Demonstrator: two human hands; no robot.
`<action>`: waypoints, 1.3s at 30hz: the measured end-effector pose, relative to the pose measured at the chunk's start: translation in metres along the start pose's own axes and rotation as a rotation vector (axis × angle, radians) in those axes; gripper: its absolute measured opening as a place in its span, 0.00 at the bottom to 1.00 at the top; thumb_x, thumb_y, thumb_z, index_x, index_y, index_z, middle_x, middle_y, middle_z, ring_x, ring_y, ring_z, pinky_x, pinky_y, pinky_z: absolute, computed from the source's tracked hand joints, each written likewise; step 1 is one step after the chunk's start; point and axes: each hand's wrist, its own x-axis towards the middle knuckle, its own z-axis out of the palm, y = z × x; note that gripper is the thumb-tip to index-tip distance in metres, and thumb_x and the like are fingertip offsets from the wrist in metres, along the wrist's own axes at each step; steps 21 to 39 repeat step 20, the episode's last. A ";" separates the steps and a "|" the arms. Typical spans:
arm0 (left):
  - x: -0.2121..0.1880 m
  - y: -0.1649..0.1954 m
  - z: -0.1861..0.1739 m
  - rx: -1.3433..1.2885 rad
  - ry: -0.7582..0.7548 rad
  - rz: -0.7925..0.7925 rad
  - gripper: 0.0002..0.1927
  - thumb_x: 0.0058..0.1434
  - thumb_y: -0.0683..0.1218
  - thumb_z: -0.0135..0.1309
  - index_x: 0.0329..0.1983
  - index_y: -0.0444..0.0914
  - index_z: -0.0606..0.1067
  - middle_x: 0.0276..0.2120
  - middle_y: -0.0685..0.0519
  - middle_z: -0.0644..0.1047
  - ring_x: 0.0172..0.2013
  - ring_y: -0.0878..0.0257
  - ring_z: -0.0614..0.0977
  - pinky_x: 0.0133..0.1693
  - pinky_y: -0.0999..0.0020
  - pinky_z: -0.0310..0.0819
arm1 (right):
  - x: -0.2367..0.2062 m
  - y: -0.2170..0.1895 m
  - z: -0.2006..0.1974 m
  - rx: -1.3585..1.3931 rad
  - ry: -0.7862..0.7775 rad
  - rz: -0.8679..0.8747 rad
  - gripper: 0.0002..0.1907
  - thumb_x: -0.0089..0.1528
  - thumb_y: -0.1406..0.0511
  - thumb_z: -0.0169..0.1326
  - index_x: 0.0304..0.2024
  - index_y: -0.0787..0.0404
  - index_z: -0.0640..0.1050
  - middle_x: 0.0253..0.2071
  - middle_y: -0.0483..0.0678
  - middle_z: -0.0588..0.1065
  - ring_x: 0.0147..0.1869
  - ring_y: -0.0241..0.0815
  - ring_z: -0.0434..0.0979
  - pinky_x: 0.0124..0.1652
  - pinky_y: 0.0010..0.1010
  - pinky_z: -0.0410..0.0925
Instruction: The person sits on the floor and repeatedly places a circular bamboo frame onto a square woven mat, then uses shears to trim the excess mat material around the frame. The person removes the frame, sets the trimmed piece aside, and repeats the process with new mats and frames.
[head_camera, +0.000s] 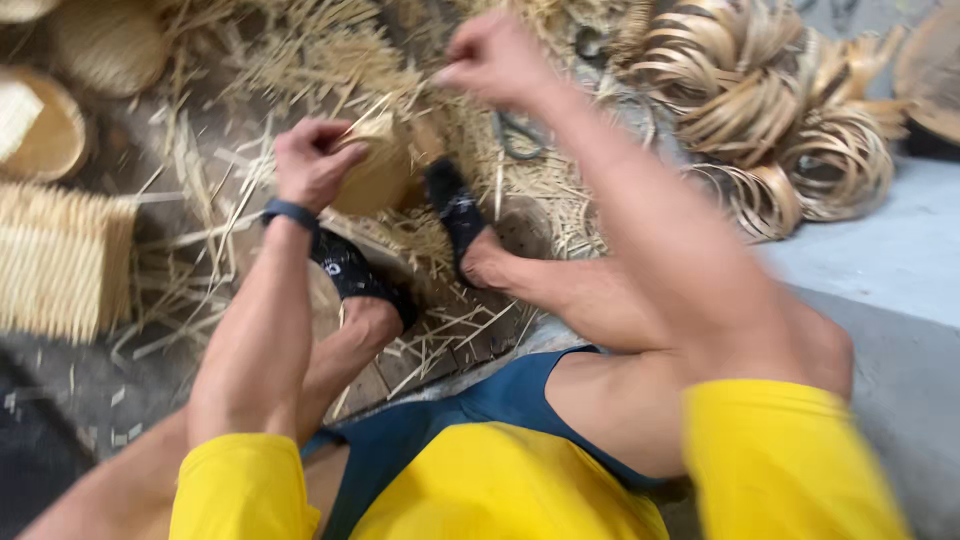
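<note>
Bamboo is everywhere under me: pale splints and shavings (300, 60) litter the floor across the upper middle of the frame. My left hand (312, 160) sits left of centre, fingers curled tight around the rim of a small half-woven basket (385, 170), which stands just right of that hand and between my two feet. A dark blue wristband (290, 212) circles that wrist. My right hand (495, 58) is raised near the top centre, closed in a pinch on a thin bamboo strip (400, 95) that runs down and left to the basket; the blur keeps me from seeing the strip clearly. My feet in black socks (455, 205) rest on the shavings just below the basket, one on each side.

At the left edge lies a flat woven mat piece (60, 260), and above it, in the upper left corner, are round woven baskets (45, 130). In the upper right, coils of split bamboo hoops (790, 120) are heaped on the grey floor (890, 250). My yellow sleeves (780, 460) and blue shorts (500, 400) fill the bottom of the frame.
</note>
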 end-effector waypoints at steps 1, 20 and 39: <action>-0.006 0.003 0.005 0.042 0.072 0.063 0.13 0.57 0.41 0.71 0.44 0.36 0.81 0.38 0.51 0.80 0.37 0.64 0.81 0.41 0.71 0.78 | -0.004 0.014 -0.031 -0.075 -0.173 0.273 0.21 0.64 0.49 0.61 0.47 0.57 0.82 0.40 0.51 0.80 0.42 0.44 0.80 0.45 0.40 0.73; -0.012 -0.024 0.073 0.611 0.279 -0.204 0.49 0.51 0.57 0.67 0.75 0.49 0.57 0.59 0.43 0.68 0.61 0.45 0.66 0.63 0.42 0.60 | -0.003 0.153 0.103 -0.092 -0.245 0.601 0.33 0.52 0.65 0.64 0.58 0.66 0.69 0.50 0.61 0.77 0.52 0.56 0.79 0.55 0.44 0.72; -0.012 -0.024 0.073 0.611 0.279 -0.204 0.49 0.51 0.57 0.67 0.75 0.49 0.57 0.59 0.43 0.68 0.61 0.45 0.66 0.63 0.42 0.60 | -0.003 0.153 0.103 -0.092 -0.245 0.601 0.33 0.52 0.65 0.64 0.58 0.66 0.69 0.50 0.61 0.77 0.52 0.56 0.79 0.55 0.44 0.72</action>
